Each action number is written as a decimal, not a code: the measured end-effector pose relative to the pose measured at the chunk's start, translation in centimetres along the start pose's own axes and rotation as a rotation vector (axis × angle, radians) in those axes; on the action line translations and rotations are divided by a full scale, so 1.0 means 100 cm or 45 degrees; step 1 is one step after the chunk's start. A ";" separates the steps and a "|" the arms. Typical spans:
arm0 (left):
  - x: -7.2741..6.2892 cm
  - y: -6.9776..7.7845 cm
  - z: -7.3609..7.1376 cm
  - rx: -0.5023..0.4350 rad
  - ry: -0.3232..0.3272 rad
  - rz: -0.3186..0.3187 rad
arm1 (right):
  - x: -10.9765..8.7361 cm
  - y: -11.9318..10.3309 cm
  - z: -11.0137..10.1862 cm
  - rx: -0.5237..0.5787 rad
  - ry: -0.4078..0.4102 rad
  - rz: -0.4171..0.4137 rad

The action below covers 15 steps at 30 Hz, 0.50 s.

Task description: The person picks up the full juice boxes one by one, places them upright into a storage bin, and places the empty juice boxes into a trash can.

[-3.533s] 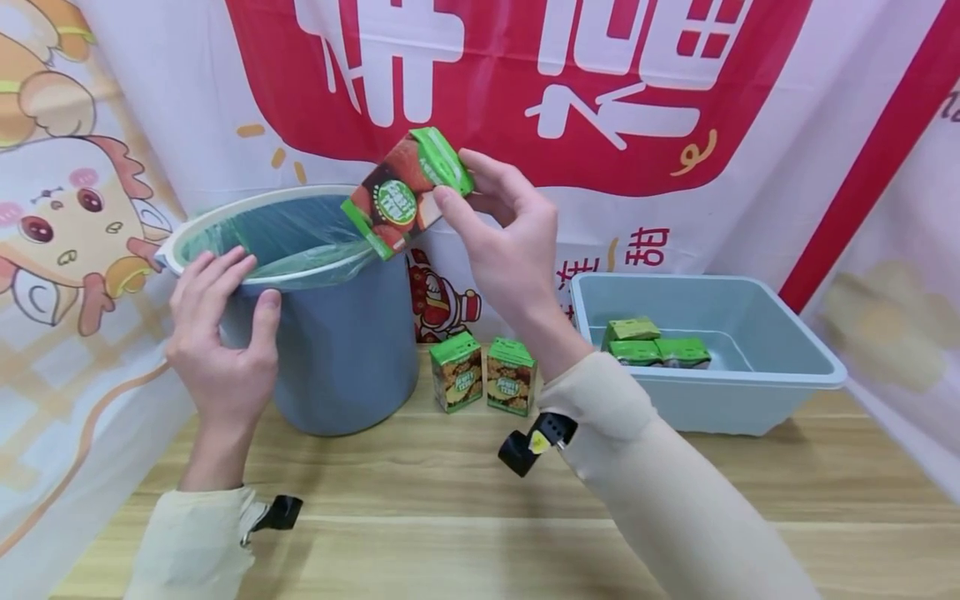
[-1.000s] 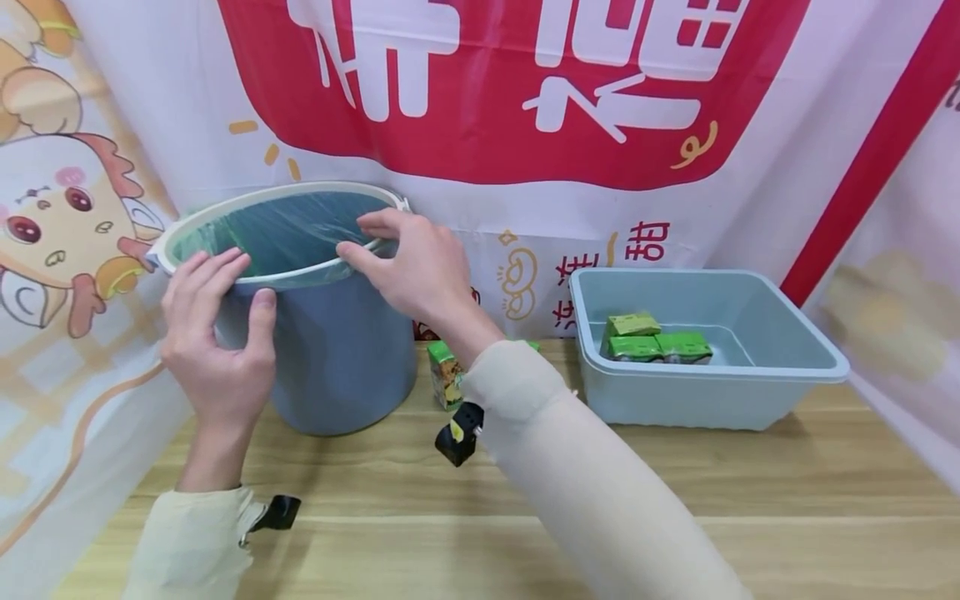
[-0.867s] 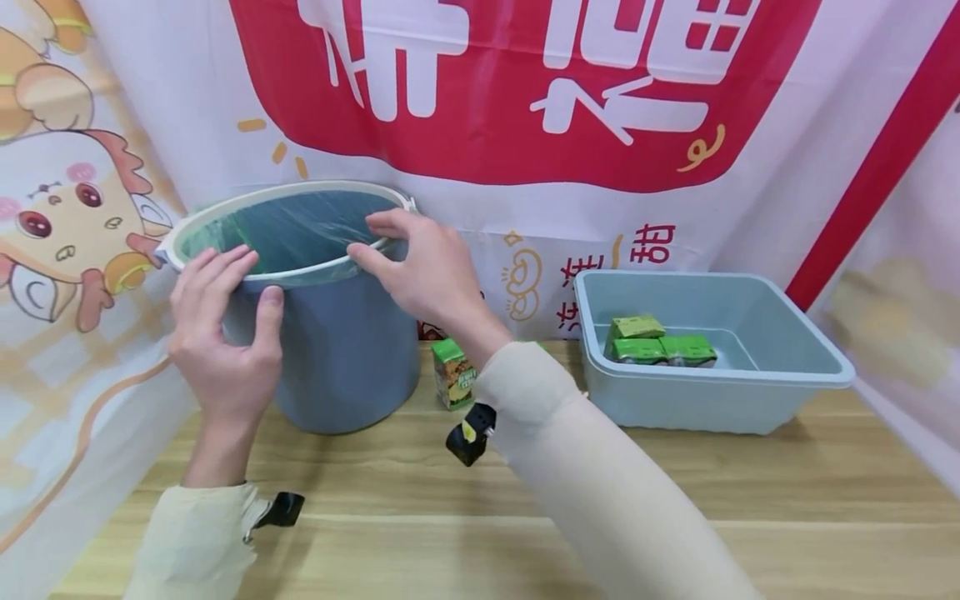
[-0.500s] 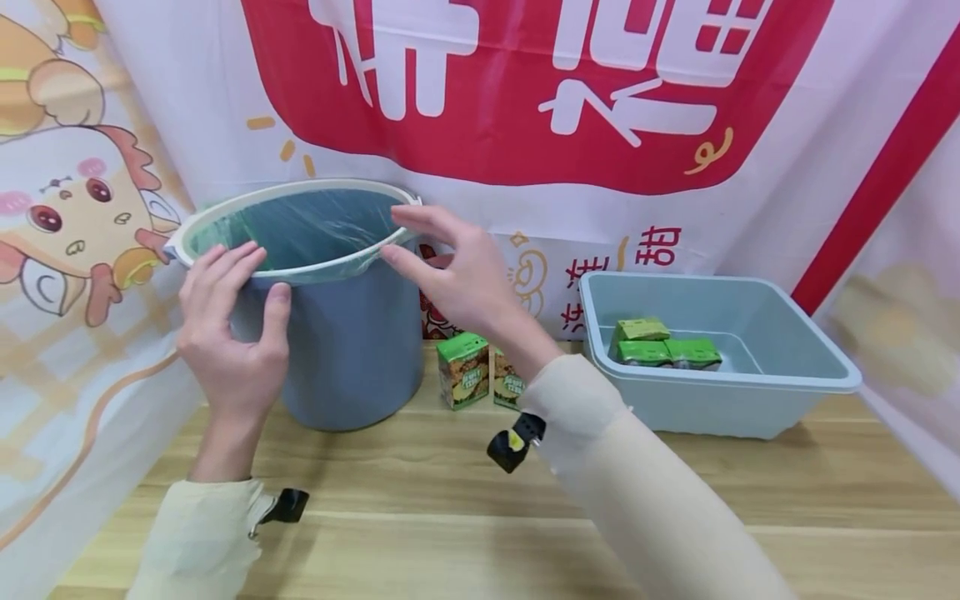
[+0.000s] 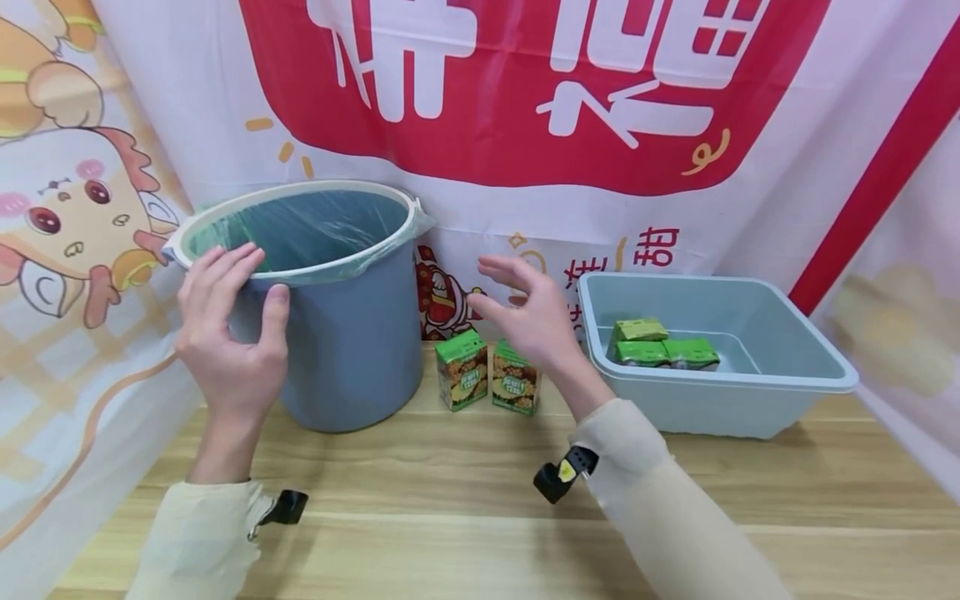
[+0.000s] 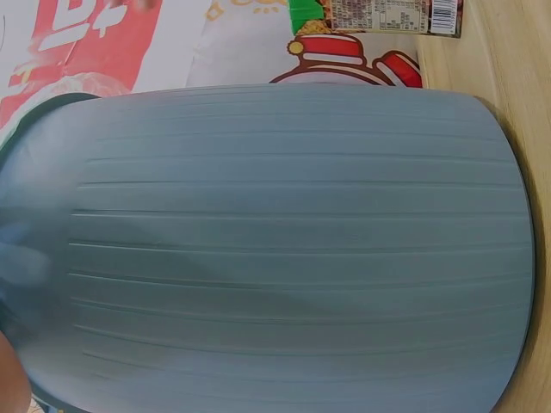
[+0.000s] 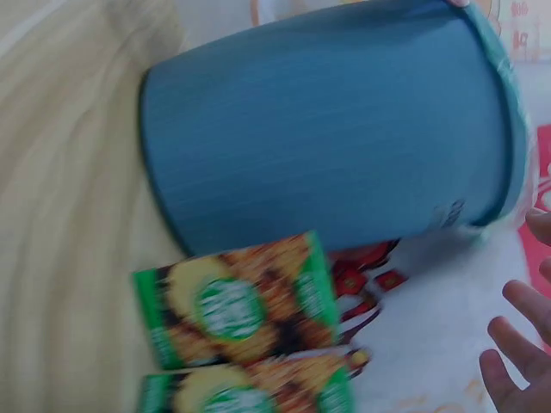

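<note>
My left hand rests at the near left rim of a blue-grey trash bin lined with a thin clear bag. Its fingers lie over the rim and its thumb stands apart, near the outer wall. To the right of the bin, my right hand hangs in the air with spread, slightly bent fingers and holds nothing. Two green-topped juice boxes stand upright on the table just below it; the right wrist view shows their fruit-printed fronts beside the bin. The bin's bottom is hidden.
A light blue rectangular tub stands at the right with several green cartons in its left part. The wooden table runs beneath everything. A printed cloth hangs close behind the bin and tub.
Earlier, my right hand held a red and green juice box over the bin; it is out of sight now. That hand has drawn back rightward from the rim. My left hand stays put.
</note>
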<state>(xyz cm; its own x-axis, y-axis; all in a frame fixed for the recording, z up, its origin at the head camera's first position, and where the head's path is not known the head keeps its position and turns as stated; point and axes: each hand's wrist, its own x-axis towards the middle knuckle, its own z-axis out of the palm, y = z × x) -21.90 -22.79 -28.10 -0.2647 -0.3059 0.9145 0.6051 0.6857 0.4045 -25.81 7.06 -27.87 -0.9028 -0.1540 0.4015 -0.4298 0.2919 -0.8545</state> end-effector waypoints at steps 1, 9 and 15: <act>0.000 -0.001 0.000 0.000 -0.001 -0.002 | -0.002 0.006 0.000 0.000 0.013 0.031; 0.000 -0.003 -0.001 -0.003 0.008 0.002 | -0.019 0.045 0.002 -0.038 0.087 0.219; -0.001 -0.003 0.000 -0.005 0.000 0.005 | -0.024 0.058 0.001 -0.067 0.078 0.275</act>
<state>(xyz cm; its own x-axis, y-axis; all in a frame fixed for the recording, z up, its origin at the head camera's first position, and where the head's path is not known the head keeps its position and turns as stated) -22.06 -23.01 -28.29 -0.2623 -0.3035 0.9160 0.6088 0.6844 0.4011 -26.09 9.01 -33.82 -0.9725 -0.0252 0.2317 -0.2250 0.3609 -0.9051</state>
